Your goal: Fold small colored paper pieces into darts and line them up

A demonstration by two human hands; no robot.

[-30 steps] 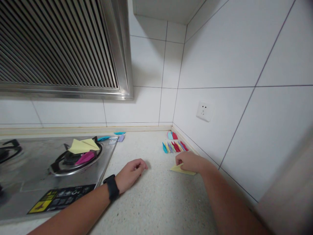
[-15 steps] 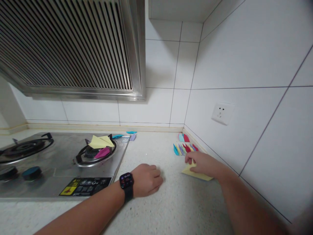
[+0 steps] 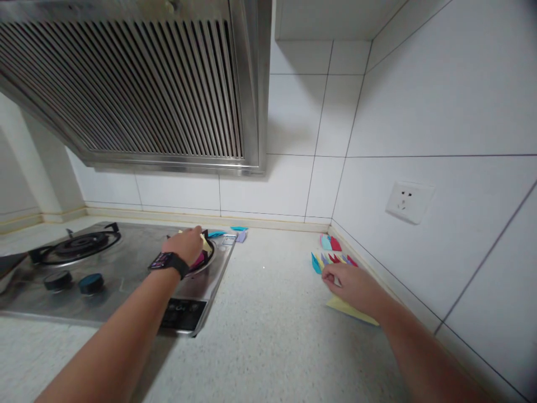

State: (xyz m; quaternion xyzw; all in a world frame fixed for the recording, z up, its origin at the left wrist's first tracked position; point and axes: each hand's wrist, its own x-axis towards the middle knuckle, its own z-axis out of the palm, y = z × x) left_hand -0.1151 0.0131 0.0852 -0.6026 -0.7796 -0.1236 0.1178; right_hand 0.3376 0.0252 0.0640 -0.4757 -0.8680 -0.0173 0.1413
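Observation:
My left hand (image 3: 184,245), with a black watch at the wrist, is over the right burner (image 3: 212,258) of the stove. It covers most of a yellow folded paper plane (image 3: 207,244), and a magenta folded paper (image 3: 198,261) shows below it. The fingertips are hidden, so any grip does not show. On the counter to the right, my right hand (image 3: 350,284) has its fingers curled together, with nothing visible between them. Under that hand lies another yellow paper plane (image 3: 353,311). Just beyond the fingers stands a row of small coloured folded papers (image 3: 316,263), partly covered.
More folded papers (image 3: 330,242), pink, light blue and red, lie in the back corner. Blue and lilac ones (image 3: 240,237) lie by the stove's edge. A steel range hood (image 3: 251,112) hangs above the stove (image 3: 138,291). The tiled wall at right bears a socket (image 3: 410,201).
My left hand has moved from the counter leftward and forward onto the papers at the burner. My right hand's fingers have come off the yellow paper plane. The view has turned slightly left.

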